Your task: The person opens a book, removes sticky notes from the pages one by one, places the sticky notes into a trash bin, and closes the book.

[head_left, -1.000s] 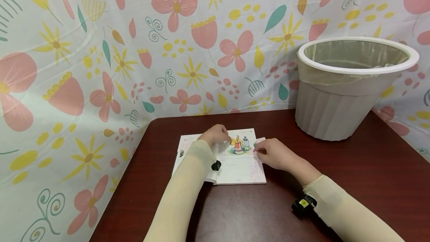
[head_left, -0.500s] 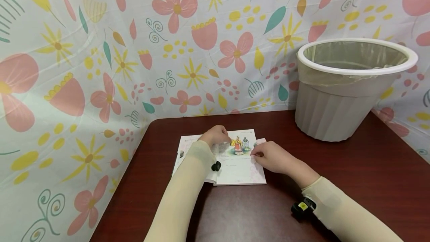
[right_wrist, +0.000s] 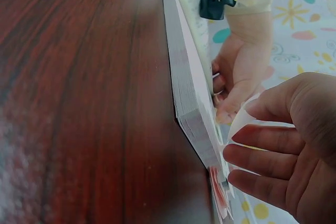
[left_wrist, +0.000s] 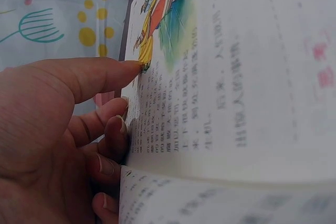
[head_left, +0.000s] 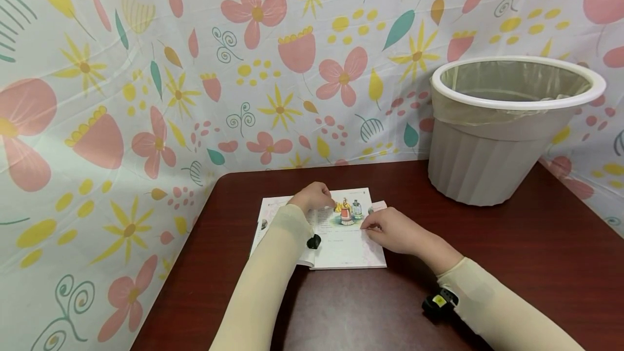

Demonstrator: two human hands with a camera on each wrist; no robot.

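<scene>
An open book [head_left: 341,251] with printed text and a coloured picture of robed figures lies on the table. My left hand [head_left: 312,197] rests on it near the fold, its thumb touching the page beside the picture in the left wrist view. Over the right page's outer edge, my right hand [head_left: 392,229] pinches a small pale, thin strip [right_wrist: 242,121] between thumb and index finger. The strip's lower end is close to the page; contact cannot be made out. Pink paper tabs [right_wrist: 219,195] stick out beyond the book's edge.
A dark red-brown table [head_left: 512,264] carries the book. A large lined waste bin [head_left: 478,156] with a white rim stands at the back right. Behind hangs a flowered cloth [head_left: 195,42].
My right hand has moved slightly left and toward me, from the pink tabs onto the right page's edge. The left hand has stayed in place on the book.
</scene>
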